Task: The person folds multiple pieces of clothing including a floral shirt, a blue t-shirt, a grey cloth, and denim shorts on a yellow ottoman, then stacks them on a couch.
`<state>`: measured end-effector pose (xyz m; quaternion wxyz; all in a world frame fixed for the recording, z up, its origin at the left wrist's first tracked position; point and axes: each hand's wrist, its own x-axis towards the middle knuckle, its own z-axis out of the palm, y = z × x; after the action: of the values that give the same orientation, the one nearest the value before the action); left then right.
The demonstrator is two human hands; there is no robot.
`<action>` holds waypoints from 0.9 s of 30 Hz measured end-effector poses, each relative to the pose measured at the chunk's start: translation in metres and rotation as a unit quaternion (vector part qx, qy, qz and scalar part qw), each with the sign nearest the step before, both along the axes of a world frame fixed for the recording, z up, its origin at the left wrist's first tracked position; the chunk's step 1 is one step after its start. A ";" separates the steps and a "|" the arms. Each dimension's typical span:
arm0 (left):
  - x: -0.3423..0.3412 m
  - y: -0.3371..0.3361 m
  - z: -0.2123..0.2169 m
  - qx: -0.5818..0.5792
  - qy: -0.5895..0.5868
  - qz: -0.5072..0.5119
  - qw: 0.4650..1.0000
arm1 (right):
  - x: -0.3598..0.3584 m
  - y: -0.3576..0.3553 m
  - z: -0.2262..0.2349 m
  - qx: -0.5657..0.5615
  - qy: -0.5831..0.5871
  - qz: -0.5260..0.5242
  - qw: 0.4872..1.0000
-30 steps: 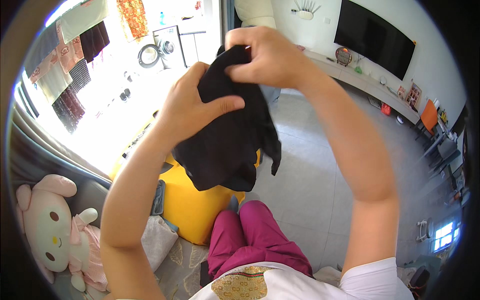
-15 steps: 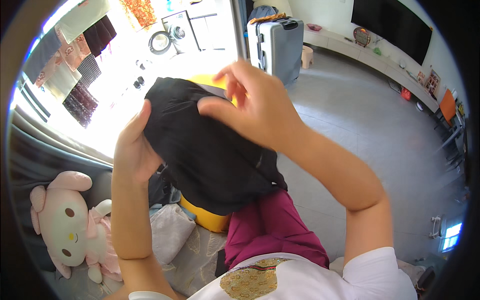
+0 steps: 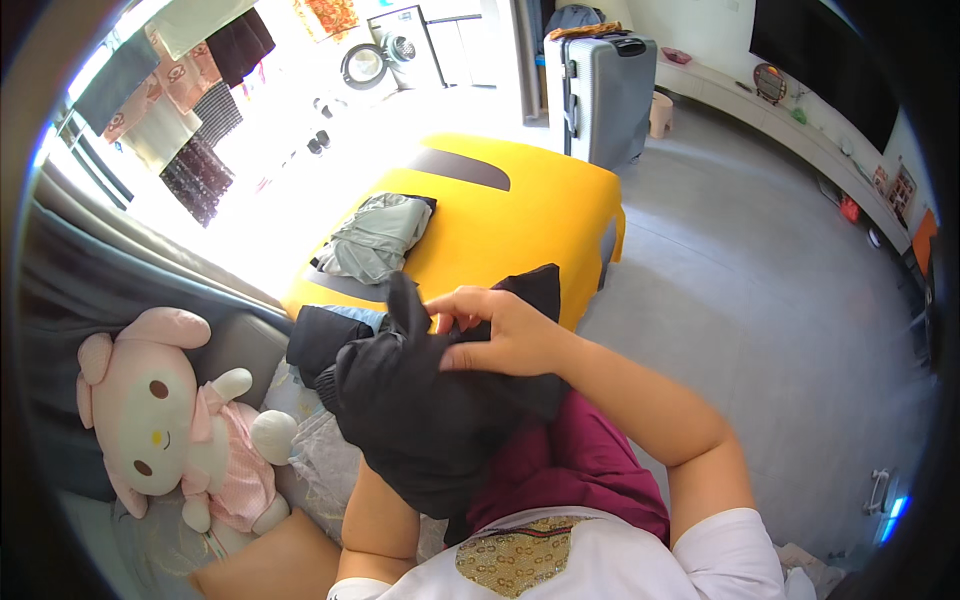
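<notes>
A black garment (image 3: 430, 420) hangs bunched over my lap, and I cannot make out its kind. My right hand (image 3: 500, 328) grips its upper part, with fingers curled in and the thumb lying along the cloth. My left forearm runs up under the garment, which covers the left hand, so its fingers are hidden. Past the black cloth, a grey garment (image 3: 370, 240) lies folded on a yellow-covered ottoman or low table (image 3: 530, 220). Dark folded cloth (image 3: 325, 338) and some blue fabric sit at its near left corner.
A pink and white plush toy (image 3: 165, 420) leans on the grey sofa at left. Laundry (image 3: 190, 90) hangs by the bright window, with a front-loading washer (image 3: 368, 65) beyond. A grey suitcase (image 3: 612, 100) stands behind the yellow cover. A low white cabinet (image 3: 740, 110) runs under a television (image 3: 825, 60).
The black garment has come down from in front of me to my lap, uncovering the yellow surface. My right hand has lowered and closed on the cloth; my left hand has gone behind it.
</notes>
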<state>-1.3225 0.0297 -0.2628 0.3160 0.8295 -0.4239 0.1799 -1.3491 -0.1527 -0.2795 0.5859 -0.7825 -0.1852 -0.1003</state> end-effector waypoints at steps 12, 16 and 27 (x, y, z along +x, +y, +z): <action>0.053 0.044 -0.002 -0.039 0.120 -0.079 0.989 | -0.033 0.030 0.032 0.065 -0.379 -0.080 0.920; 0.044 0.036 -0.002 -0.165 0.258 -0.113 0.945 | -0.045 0.035 0.060 0.077 -0.316 0.045 0.944; -0.003 -0.033 -0.018 -0.189 0.388 -0.224 0.874 | -0.002 0.083 0.024 -0.524 0.219 0.157 0.808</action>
<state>-1.3250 -0.0033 -0.2812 0.6380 0.6398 -0.3994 -0.1552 -1.3513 -0.0698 -0.2555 0.1191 -0.9322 -0.1967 0.2794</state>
